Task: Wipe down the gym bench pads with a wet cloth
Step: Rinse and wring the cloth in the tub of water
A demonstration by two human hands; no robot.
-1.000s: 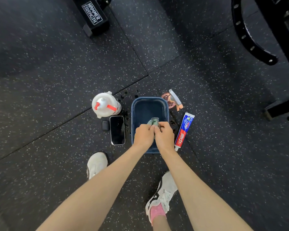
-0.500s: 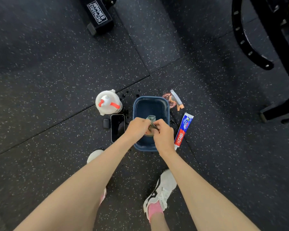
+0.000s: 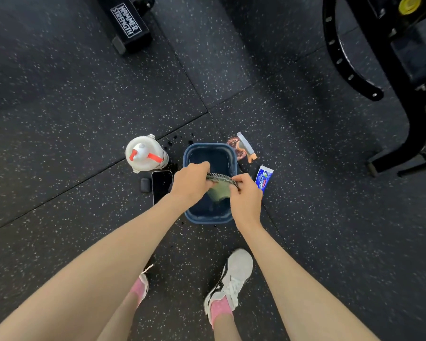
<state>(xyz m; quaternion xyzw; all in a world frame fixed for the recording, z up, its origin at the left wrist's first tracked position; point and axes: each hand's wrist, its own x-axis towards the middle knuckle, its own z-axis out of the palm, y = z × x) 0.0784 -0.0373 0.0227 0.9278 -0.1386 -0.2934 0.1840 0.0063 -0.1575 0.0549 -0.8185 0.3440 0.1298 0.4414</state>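
cloth (image 3: 219, 188) above basin (image 3: 208, 146), 12 o'clock of feet | long axis 10–4 o'clock | left hand (image 3: 191, 183) grips 10 end, right hand (image 3: 247, 196) pinches 4 end | bench pads unseen; likely wringing

- Right shoe (image 3: 234, 274): white lace-up trainer, white laces, black marking on the side near the heel.
- Left shoe (image 3: 145, 279): white, mostly hidden by the forearm; a lace end shows.
- Right sock (image 3: 220, 310), left sock (image 3: 138, 290): pink, ankle height.
- Bare left grip (image 3: 190, 183), right grip (image 3: 246, 200), forearms, lower legs.
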